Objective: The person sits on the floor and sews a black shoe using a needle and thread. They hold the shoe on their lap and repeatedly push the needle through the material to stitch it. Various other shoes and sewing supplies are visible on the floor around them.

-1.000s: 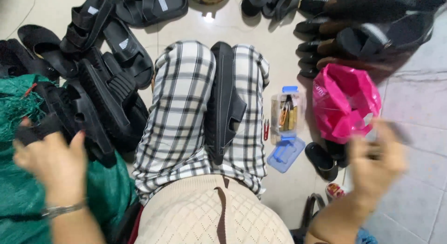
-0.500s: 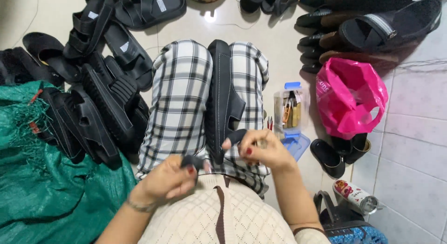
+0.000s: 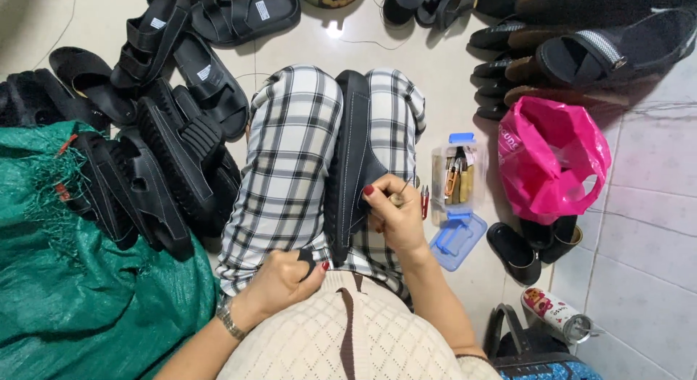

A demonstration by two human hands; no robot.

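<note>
Pale floor tiles [image 3: 450,75] spread under a seated person whose checked trousers [image 3: 290,169] fill the middle of the view. Between the knees stands a black sandal [image 3: 353,144] on its edge, sole to the left, its strap edged with pale stitching; it runs from far at the knees to near at the lap.

At the sandal's near right side the right hand [image 3: 392,213] is closed in a pinch on a thin needle-like tool [image 3: 401,195], fingertips pressed to the strap. At the sandal's near end the left hand [image 3: 287,278] is curled shut around the heel, thumb on top; a watch [image 3: 229,318] sits on that wrist.

Just right of the right hand lie small red snips [image 3: 424,202], then a clear box [image 3: 456,173] of tools with its blue lid [image 3: 457,238] lying nearer. Farther right is a pink bag [image 3: 552,158], with dark shoes [image 3: 534,242] below it and a small printed can [image 3: 555,315] nearer still.

Left of the legs a heap of black sandals [image 3: 152,162] rests against a green woven sack [image 3: 65,278]. More sandals [image 3: 581,46] line the far right.
</note>
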